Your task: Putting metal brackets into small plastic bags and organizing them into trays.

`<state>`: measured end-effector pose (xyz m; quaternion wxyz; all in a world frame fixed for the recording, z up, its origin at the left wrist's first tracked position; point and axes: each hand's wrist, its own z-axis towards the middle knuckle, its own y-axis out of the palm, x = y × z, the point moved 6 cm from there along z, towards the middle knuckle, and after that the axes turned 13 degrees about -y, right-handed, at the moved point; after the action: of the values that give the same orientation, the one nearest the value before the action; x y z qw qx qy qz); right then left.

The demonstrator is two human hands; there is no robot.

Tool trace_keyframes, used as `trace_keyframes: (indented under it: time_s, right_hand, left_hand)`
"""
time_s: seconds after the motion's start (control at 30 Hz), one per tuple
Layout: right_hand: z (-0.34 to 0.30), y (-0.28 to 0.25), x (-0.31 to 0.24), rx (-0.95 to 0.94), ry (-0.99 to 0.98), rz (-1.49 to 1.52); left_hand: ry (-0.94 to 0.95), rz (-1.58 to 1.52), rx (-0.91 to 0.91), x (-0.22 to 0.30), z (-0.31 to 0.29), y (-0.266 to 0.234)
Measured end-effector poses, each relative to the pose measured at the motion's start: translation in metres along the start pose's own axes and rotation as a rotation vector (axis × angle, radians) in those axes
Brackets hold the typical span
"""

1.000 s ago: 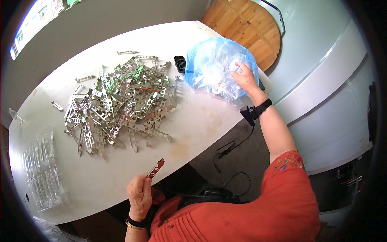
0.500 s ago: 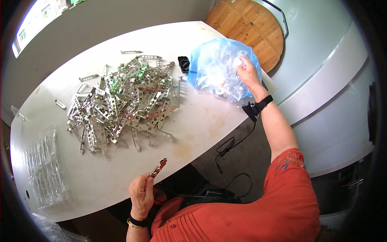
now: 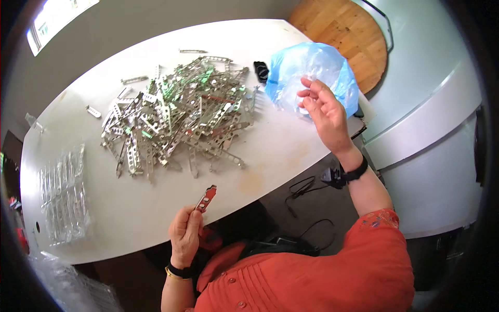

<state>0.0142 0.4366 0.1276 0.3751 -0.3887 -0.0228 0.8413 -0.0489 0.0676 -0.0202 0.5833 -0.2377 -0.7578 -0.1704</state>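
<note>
My left hand (image 3: 186, 229) is closed around the lower end of a narrow metal bracket (image 3: 207, 198) with holes, its face looking red, held up over the table's front edge. My right hand (image 3: 326, 112) is raised in front of a blue plastic bag (image 3: 310, 49), its fingers bent and apart. Thin clear plastic shows inside that bag, behind the fingers; I make out nothing held in them. Left of the bag lies a big pile of similar metal brackets (image 3: 176, 114), tangled together, some with green or reddish glints.
At the table's left lie clear packs (image 3: 65, 200) holding rows of brackets. Further clear plastic packing (image 3: 78, 283) hangs below that edge. A small black device (image 3: 261, 72) sits beside the blue bag. A round wooden board (image 3: 348, 36) leans behind; black cables (image 3: 301, 192) lie on the floor.
My right hand has drawn back from the clear plastic in the blue bag, and its fingers have spread. My left hand keeps hold of the bracket, now turned slightly. The view has shifted.
</note>
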Motion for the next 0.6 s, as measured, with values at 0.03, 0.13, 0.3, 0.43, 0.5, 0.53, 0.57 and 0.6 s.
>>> trace_keyframes:
  time_s: [0.03, 0.13, 0.3, 0.43, 0.5, 0.53, 0.57, 0.6]
  right_hand:
    - [-0.005, 0.012, -0.008, -0.044, 0.062, 0.047]
    - [-0.027, 0.046, -0.029, -0.221, 0.264, 0.128]
    - [-0.061, 0.103, -0.05, -0.376, 0.474, 0.501]
    - [-0.081, 0.14, -0.059, -0.426, 0.569, 0.767]
    - [-0.087, 0.152, -0.061, -0.415, 0.597, 0.867]
    - [-0.09, 0.157, -0.061, -0.418, 0.608, 0.912]
    - [-0.092, 0.161, -0.06, -0.405, 0.616, 0.936]
    - [-0.094, 0.165, -0.06, -0.39, 0.625, 0.961]
  left_hand:
    - [-0.017, -0.071, -0.001, -0.004, 0.001, -0.003]
    - [-0.069, -0.269, -0.013, -0.01, 0.0, -0.009]
    - [-0.052, -0.543, -0.151, 0.006, -0.003, 0.001]
    - [-0.096, -0.687, -0.24, 0.003, -0.008, 0.004]
    - [-0.138, -0.747, -0.266, 0.003, -0.01, 0.006]
    - [-0.163, -0.774, -0.271, -0.002, -0.011, 0.005]
    - [-0.189, -0.801, -0.28, -0.008, -0.011, 0.005]
    - [-0.214, -0.828, -0.289, -0.013, -0.012, 0.005]
